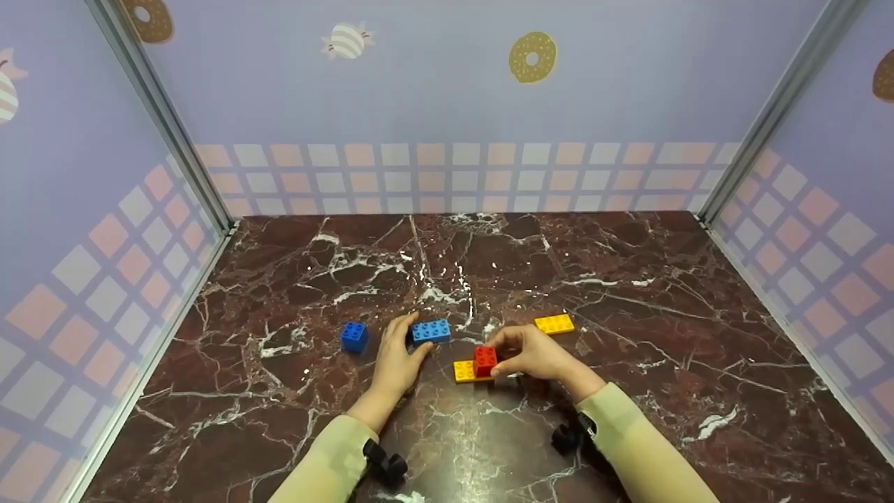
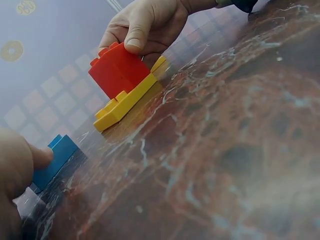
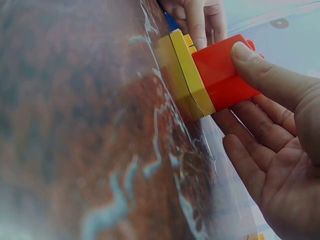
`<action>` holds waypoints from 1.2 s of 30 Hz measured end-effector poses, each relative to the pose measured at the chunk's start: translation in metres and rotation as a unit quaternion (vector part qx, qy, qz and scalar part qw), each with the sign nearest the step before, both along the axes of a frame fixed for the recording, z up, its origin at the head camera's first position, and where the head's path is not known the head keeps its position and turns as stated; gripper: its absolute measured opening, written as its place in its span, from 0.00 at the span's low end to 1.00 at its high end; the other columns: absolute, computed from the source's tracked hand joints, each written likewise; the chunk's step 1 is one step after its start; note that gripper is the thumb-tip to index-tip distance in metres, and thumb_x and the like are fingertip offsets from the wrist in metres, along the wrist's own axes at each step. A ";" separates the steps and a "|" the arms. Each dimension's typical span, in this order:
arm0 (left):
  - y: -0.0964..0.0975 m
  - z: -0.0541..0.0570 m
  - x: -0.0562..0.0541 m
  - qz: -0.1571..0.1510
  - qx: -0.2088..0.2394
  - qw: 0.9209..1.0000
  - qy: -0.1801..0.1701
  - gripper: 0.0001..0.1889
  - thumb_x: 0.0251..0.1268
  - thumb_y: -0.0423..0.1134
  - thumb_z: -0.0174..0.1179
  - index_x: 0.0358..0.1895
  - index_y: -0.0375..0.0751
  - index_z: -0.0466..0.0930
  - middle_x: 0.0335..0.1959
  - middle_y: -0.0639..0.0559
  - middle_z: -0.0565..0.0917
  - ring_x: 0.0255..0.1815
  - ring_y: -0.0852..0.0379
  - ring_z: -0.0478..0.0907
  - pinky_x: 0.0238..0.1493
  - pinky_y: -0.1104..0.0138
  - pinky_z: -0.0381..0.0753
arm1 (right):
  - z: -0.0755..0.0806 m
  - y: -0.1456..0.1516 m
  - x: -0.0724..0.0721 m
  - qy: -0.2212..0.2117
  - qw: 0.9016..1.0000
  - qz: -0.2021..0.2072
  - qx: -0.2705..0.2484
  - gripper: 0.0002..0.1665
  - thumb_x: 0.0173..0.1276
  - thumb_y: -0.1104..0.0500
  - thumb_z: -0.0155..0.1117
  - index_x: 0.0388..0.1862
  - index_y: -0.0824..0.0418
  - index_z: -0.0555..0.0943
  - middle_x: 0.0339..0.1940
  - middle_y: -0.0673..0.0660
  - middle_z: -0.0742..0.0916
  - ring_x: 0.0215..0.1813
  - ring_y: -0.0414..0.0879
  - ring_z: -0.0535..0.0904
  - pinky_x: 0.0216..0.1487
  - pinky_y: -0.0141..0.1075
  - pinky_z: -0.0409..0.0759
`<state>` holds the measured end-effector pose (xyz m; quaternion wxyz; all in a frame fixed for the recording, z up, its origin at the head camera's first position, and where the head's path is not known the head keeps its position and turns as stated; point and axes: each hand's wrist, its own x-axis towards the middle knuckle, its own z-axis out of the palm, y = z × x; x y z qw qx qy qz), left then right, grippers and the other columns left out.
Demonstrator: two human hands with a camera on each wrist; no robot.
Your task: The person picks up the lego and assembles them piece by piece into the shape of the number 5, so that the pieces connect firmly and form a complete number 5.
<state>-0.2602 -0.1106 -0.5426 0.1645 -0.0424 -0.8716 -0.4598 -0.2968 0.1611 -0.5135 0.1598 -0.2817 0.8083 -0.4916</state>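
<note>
Open marble tabletop (image 1: 628, 279) behind; blue bricks (image 1: 430, 331) and yellow plate (image 1: 554, 323) crowd the hands.

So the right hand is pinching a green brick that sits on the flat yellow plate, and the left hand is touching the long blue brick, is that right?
Not quite: the brick in the right hand is red, not green, as the head view shows. It does sit on the flat yellow plate, and the left hand is touching the long blue brick.

No words, numbers or brand marks can be read anywhere. The bricks' studs are too blurred to tell.
</note>
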 end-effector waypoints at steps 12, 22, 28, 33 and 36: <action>0.001 0.001 -0.001 0.020 -0.035 0.999 -0.020 0.27 0.62 0.29 0.70 0.65 0.33 0.78 0.58 0.37 0.81 0.64 0.38 0.76 0.70 0.45 0.75 | -0.001 0.001 0.000 0.011 1.000 0.010 -0.006 0.21 0.56 0.63 0.81 0.48 0.67 0.86 0.46 0.64 0.91 0.45 0.39 0.87 0.55 0.32 0.86; 0.001 0.003 0.002 0.012 -0.013 1.000 0.007 0.24 0.61 0.29 0.71 0.62 0.35 0.81 0.57 0.39 0.81 0.63 0.37 0.78 0.69 0.45 0.77 | -0.002 0.001 -0.001 0.009 1.000 0.005 0.003 0.21 0.55 0.62 0.82 0.49 0.64 0.87 0.47 0.61 0.92 0.46 0.39 0.86 0.55 0.28 0.84; 0.002 0.003 0.003 0.003 0.004 0.999 0.047 0.23 0.60 0.30 0.73 0.59 0.35 0.83 0.55 0.40 0.83 0.61 0.39 0.81 0.63 0.48 0.82 | -0.002 0.001 -0.001 0.011 1.000 0.007 0.003 0.21 0.55 0.63 0.82 0.48 0.65 0.87 0.46 0.63 0.92 0.46 0.42 0.87 0.56 0.35 0.86; 0.003 0.004 0.003 -0.012 0.036 0.997 0.072 0.22 0.57 0.28 0.74 0.57 0.31 0.83 0.55 0.38 0.84 0.60 0.39 0.82 0.61 0.49 0.84 | -0.002 0.000 -0.001 0.010 1.000 0.006 0.002 0.21 0.56 0.64 0.81 0.48 0.67 0.86 0.46 0.65 0.91 0.47 0.45 0.87 0.58 0.41 0.87; 0.003 0.004 0.003 -0.021 0.050 0.995 0.078 0.22 0.55 0.27 0.74 0.55 0.31 0.84 0.55 0.39 0.85 0.60 0.40 0.82 0.62 0.49 0.83 | -0.002 0.000 -0.001 0.010 1.000 0.007 0.001 0.21 0.56 0.64 0.81 0.48 0.67 0.86 0.46 0.65 0.91 0.46 0.44 0.86 0.57 0.39 0.87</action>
